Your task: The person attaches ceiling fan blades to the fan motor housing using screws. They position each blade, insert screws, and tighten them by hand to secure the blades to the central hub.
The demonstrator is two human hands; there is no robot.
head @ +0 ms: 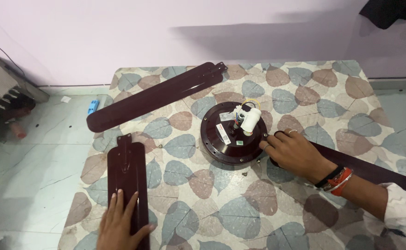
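Dark maroon fan blade [130, 178] glossy under my left hand [119, 224]. A second maroon blade [154, 97] beyond. Motor housing [233, 134], same deep maroon, carries a white capacitor [250, 119] with yellow and blue wires. Mat [240, 203] printed with blue-grey and brown leaves on cream. Red and black bands [337, 178] at my right wrist. Wall [119, 32] pale lilac.

Three dark maroon fan blades: one [154, 96] upper left, one [128, 178] lower left, one [374, 171] at right. One round fan motor [228, 139] at centre. Two loose screws [245, 174] [160, 146] on the leaf-patterned cloth. Two hands [119, 227] [295, 153].
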